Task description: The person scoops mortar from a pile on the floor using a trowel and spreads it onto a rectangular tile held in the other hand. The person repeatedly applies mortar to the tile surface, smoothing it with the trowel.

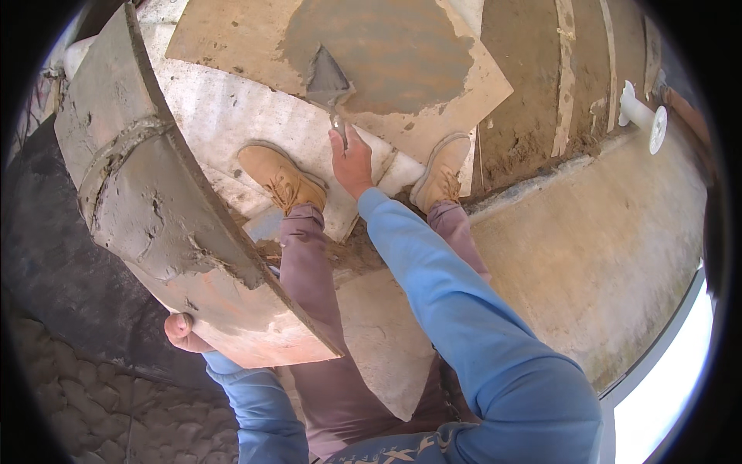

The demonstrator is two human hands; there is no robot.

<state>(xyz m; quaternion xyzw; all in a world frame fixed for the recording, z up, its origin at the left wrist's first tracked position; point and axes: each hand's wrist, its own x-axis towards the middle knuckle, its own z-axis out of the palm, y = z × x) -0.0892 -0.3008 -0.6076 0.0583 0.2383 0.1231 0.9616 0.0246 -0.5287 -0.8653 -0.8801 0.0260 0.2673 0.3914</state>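
— What's closest to the lens?

— The tile, big and tilted up at the left, its back partly smeared with grey mortar; the lower stretch looks bare. The left hand props it from beneath at the bottom edge. Only a thumb and knuckle show, so I cannot tell how the fingers lie.

— And further out?

— A board lies on the floor beyond the boots, with a wide patch of mortar spread on it. The trowel rests blade-down at that patch's near edge.

— Who has the trowel?

— The right hand, fingers wrapped tight round the handle, arm stretched straight down between the legs.

— How far along, would you say?

— Partway, I'd judge. Mortar covers the tile's upper part only, plenty more sits on the board, and the tile isn't laid anywhere yet.

— Anything small nearby?

— A white pipe lies at the far right, well apart.
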